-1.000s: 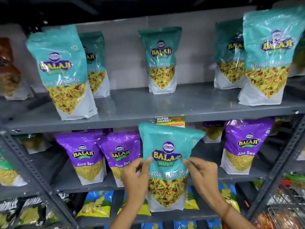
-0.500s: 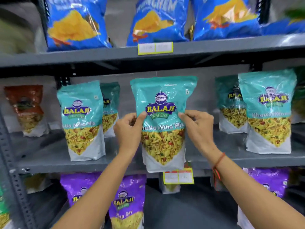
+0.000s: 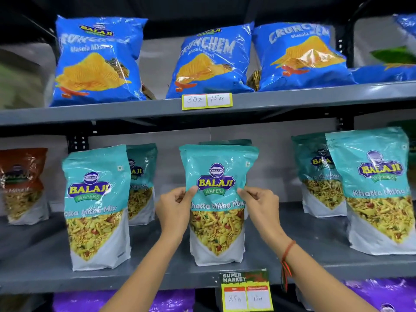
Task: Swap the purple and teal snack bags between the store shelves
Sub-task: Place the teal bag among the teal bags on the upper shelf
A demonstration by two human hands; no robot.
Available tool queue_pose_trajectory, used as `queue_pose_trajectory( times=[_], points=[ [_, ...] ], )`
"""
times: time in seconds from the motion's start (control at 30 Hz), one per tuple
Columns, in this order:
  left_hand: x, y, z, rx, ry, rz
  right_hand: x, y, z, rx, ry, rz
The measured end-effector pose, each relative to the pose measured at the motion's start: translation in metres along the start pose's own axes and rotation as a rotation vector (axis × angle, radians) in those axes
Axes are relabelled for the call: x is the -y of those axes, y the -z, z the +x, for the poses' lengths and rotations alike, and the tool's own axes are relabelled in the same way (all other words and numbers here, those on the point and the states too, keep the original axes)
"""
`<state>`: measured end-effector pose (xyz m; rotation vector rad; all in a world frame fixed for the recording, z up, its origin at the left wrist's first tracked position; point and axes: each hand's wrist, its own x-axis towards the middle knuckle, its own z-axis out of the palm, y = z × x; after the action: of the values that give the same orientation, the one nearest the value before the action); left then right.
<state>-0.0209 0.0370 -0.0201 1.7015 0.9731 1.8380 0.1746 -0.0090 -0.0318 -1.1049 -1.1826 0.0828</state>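
Note:
A teal snack bag stands upright on the grey middle shelf, in front of another teal bag. My left hand pinches its left edge and my right hand pinches its right edge, both at mid-height. More teal bags stand on the same shelf: one at the left, one behind it, and two at the right. Purple snack bags show only their tops on the shelf below, at the bottom left and at the bottom right.
Blue chip bags fill the upper shelf, which carries a price tag. A red-brown bag stands at the far left of the middle shelf. A "Super Market" price label hangs from its front edge.
Both hands lifted the teal bag from the lower purple shelf up to the middle shelf, where its base now rests. The view tilted upward, bringing the blue chip bags into sight.

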Motion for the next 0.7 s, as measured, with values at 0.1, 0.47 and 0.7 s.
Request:
queue_pose_trajectory(
  times=[0.1, 0.47, 0.7],
  points=[
    [0.006, 0.001, 0.003, 0.047, 0.03, -0.021, -0.001, 0.001, -0.003, 0.004, -0.038, 0.015],
    [0.029, 0.045, -0.03, 0.461, 0.293, 0.106, -0.039, 0.027, -0.028, 0.614, -0.322, 0.009],
    [0.041, 0.036, -0.044, 0.568, 0.302, 0.291, -0.039, 0.018, -0.042, 0.747, -0.256, -0.171]
  ],
)
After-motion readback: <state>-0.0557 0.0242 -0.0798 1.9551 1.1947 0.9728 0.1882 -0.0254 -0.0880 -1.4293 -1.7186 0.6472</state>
